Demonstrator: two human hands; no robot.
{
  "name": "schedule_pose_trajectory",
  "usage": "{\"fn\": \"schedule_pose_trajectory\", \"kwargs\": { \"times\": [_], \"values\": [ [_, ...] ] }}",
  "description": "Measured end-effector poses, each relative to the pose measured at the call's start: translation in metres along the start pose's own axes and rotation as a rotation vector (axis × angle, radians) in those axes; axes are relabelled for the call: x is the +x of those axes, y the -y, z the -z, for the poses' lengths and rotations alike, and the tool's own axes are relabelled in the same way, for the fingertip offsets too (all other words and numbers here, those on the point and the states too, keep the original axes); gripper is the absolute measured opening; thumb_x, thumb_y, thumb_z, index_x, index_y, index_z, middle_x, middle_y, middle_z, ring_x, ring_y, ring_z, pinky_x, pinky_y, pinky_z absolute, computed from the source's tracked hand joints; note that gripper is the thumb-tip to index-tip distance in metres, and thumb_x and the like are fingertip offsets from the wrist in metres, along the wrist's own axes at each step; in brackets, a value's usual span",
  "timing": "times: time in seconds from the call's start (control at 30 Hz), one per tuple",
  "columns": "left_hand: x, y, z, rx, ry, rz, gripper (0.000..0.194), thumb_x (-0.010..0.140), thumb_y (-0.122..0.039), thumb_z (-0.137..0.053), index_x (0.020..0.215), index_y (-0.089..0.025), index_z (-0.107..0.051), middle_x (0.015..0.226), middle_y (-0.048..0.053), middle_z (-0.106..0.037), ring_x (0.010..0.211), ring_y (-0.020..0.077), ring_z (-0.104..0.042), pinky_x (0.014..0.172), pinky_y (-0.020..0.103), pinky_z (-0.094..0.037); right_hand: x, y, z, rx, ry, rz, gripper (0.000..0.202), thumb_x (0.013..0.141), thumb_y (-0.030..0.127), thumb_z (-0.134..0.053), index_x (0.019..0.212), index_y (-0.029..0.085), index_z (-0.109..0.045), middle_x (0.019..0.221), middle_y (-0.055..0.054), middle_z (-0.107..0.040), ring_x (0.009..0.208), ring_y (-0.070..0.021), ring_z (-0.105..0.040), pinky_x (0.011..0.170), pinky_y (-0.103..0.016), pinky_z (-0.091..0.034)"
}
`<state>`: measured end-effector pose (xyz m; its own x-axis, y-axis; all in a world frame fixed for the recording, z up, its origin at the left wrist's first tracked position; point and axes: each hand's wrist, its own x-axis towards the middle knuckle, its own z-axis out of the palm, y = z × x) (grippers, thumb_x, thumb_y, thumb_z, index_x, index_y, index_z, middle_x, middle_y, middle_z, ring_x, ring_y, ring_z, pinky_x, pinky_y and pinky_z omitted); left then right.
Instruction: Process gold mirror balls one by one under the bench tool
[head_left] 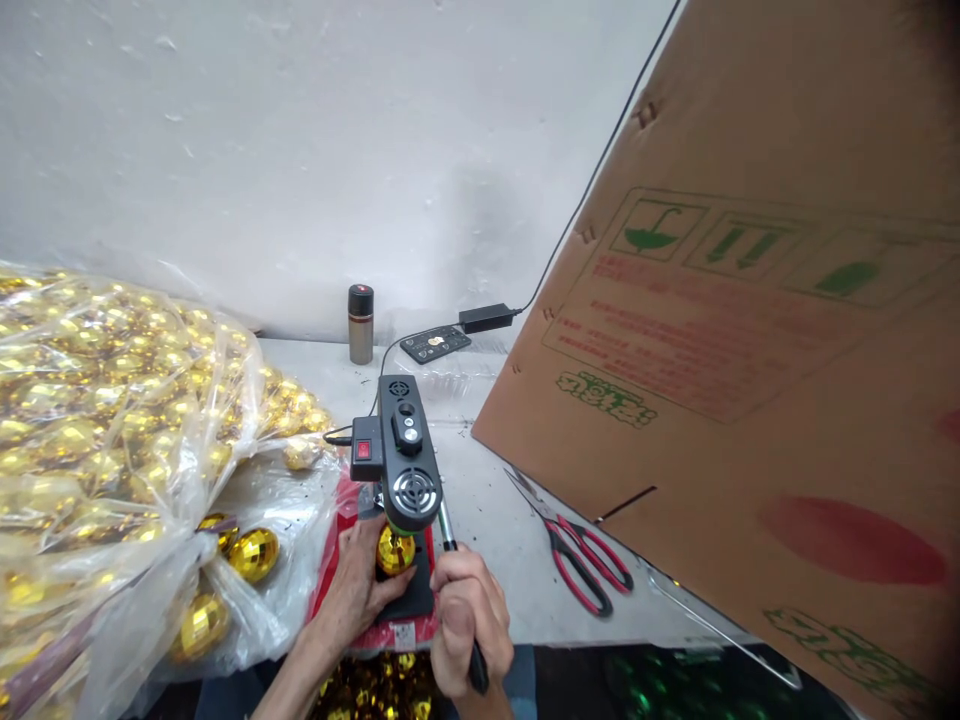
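Observation:
My left hand (361,580) has its fingers round a shiny gold mirrored ball (395,551), which sits under the head of a small black bench press (409,455). Wrapped round the press's lever handle (448,530) is my right hand (466,610), closed, with the black grip end showing below the fist. The press has a red switch (364,450) on its left side and stands on a red sheet (345,515). The ball's underside and some left fingertips are hidden.
A clear plastic bag of gold balls (90,430) fills the left, with loose balls (253,555) at its mouth. Red-and-black scissors (577,545) lie right, beside a large cardboard box (712,300). Behind stand a bottle (361,325), a dark patterned card (435,343) and a power adapter (486,318).

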<state>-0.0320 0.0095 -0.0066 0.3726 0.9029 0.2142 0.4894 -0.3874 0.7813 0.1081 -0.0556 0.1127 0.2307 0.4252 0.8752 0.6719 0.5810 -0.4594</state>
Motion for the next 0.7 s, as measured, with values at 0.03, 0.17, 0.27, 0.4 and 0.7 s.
{"fn": "schedule_pose_trajectory", "kwargs": {
  "times": [0.03,0.17,0.27,0.4,0.7],
  "values": [
    [0.000,0.000,0.000,-0.002,0.000,0.006,0.056,0.087,-0.048,-0.077,0.135,-0.021,-0.066,0.124,0.015,-0.076,0.110,0.0370,-0.069,0.098,0.052,-0.054,0.000,0.000,-0.001,-0.006,-0.013,0.001,0.034,0.108,0.013,-0.032,0.080,0.025,-0.048,0.070,0.003,-0.058,0.058,-0.0122,-0.056,0.068,-0.030,-0.053],
    [-0.001,0.002,-0.002,-0.016,0.010,0.021,0.056,0.084,-0.042,-0.080,0.134,-0.021,-0.066,0.125,0.014,-0.076,0.111,0.0372,-0.069,0.100,0.053,-0.053,-0.001,0.001,-0.003,-0.020,-0.034,-0.011,0.037,0.110,0.016,-0.031,0.079,0.025,-0.048,0.068,0.004,-0.058,0.057,-0.0122,-0.055,0.071,-0.031,-0.054],
    [-0.001,0.001,-0.002,-0.027,0.007,0.020,0.055,0.083,-0.041,-0.079,0.133,-0.021,-0.065,0.126,0.015,-0.076,0.113,0.0377,-0.069,0.102,0.055,-0.053,-0.002,0.002,-0.004,-0.010,-0.050,-0.016,0.037,0.110,0.017,-0.032,0.079,0.025,-0.048,0.068,0.004,-0.057,0.056,-0.0124,-0.053,0.070,-0.031,-0.053],
    [0.001,-0.004,0.000,-0.030,0.009,0.042,0.053,0.083,-0.041,-0.078,0.130,-0.020,-0.066,0.120,0.014,-0.077,0.111,0.0376,-0.069,0.102,0.055,-0.052,-0.003,0.001,-0.004,-0.015,-0.042,-0.038,0.038,0.111,0.019,-0.033,0.078,0.025,-0.049,0.067,0.004,-0.056,0.056,-0.0127,-0.053,0.069,-0.031,-0.052],
    [0.003,-0.015,0.003,-0.042,0.049,0.124,0.046,0.081,-0.037,-0.079,0.123,-0.020,-0.069,0.115,0.014,-0.075,0.111,0.0379,-0.067,0.101,0.055,-0.052,-0.014,-0.005,-0.003,0.003,-0.031,-0.057,0.037,0.112,0.020,-0.033,0.078,0.025,-0.049,0.069,0.004,-0.056,0.058,-0.0134,-0.054,0.070,-0.031,-0.050]
  ]
}}
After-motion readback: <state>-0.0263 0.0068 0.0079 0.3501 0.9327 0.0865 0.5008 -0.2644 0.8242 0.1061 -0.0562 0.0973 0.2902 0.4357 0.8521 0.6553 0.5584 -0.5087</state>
